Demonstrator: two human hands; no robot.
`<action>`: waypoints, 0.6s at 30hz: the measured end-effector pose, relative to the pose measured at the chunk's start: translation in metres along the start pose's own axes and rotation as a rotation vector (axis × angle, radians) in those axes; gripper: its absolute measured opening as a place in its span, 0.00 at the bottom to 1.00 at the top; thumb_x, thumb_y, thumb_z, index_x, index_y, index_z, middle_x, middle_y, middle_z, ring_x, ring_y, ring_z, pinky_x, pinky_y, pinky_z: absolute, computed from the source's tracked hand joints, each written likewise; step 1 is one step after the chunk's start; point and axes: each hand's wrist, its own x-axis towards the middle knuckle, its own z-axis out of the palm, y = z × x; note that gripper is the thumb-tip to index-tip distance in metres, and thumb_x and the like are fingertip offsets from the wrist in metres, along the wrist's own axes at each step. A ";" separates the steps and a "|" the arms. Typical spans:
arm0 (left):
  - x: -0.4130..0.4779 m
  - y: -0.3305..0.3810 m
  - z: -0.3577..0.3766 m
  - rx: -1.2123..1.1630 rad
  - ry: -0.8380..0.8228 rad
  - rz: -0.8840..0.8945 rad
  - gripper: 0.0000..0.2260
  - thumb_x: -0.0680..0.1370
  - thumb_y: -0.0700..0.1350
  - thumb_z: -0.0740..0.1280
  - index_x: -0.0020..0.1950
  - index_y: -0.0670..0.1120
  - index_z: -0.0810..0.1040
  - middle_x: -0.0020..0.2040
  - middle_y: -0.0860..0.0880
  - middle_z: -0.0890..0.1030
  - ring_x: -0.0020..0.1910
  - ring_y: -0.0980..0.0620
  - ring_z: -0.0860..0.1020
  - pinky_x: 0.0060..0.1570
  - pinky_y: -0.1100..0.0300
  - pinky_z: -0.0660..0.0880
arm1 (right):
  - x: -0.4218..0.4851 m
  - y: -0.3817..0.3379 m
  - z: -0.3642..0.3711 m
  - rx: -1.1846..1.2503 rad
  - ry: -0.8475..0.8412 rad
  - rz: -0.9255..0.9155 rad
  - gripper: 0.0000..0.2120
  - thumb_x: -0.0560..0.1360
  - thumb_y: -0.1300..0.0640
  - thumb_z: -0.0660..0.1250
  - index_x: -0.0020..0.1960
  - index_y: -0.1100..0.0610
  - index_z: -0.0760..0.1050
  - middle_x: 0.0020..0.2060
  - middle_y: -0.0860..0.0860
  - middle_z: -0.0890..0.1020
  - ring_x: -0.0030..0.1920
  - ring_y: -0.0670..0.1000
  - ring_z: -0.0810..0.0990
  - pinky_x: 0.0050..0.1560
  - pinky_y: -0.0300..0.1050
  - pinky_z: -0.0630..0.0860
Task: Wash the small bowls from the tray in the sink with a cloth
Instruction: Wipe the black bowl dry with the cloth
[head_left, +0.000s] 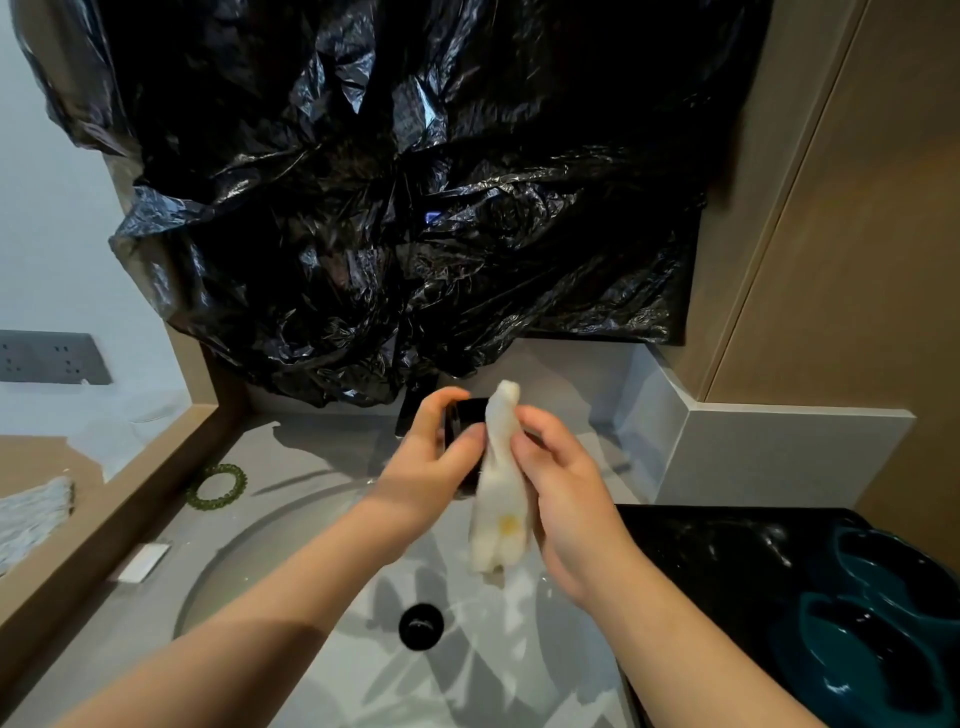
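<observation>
The small dark glossy bowl (464, 422) is held up over the round pale-grey sink basin (291, 525), right in front of the black tap (411, 411). The left hand (431, 467) grips it from the left, thumb and fingers curled round its rim and wall. The long white wet cloth (500, 488) lies just right of the bowl and touches it. Its long axis runs up and down, one end poking above the bowl and the other hanging toward the basin. The right hand (566, 499) pinches the cloth against the bowl's right side, so this hand is the nearer one for the wiping. I cannot tell which way the bowl's mouth faces.

The black glossy tray (696, 556) sits on the grey worktop (311, 447) to the right of the basin, well within the right hand's reach. It holds teal glazed bowls (878, 639), at least two, nested close together with liquid glinting on them; these look still unwashed. The basin holds only a film of water round the black drain plug (421, 626).
</observation>
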 end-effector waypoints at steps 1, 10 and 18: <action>0.001 -0.002 -0.002 0.082 -0.020 0.087 0.14 0.76 0.49 0.65 0.59 0.61 0.68 0.50 0.46 0.75 0.41 0.58 0.77 0.36 0.69 0.74 | 0.002 -0.004 0.000 -0.008 0.021 -0.011 0.13 0.80 0.59 0.59 0.49 0.44 0.78 0.42 0.49 0.82 0.43 0.46 0.82 0.43 0.40 0.79; 0.000 0.009 -0.018 0.647 0.049 0.323 0.30 0.59 0.67 0.61 0.61 0.71 0.60 0.56 0.58 0.62 0.49 0.59 0.72 0.45 0.69 0.69 | 0.018 -0.014 0.005 0.008 0.090 0.103 0.07 0.78 0.53 0.63 0.55 0.47 0.73 0.45 0.54 0.80 0.39 0.52 0.79 0.36 0.47 0.77; -0.003 -0.001 0.005 0.077 0.052 -0.016 0.12 0.75 0.49 0.67 0.58 0.56 0.71 0.35 0.52 0.76 0.29 0.60 0.74 0.30 0.68 0.70 | 0.017 0.014 0.014 -0.242 0.348 -0.061 0.17 0.79 0.48 0.59 0.42 0.61 0.72 0.33 0.53 0.75 0.35 0.50 0.74 0.39 0.46 0.72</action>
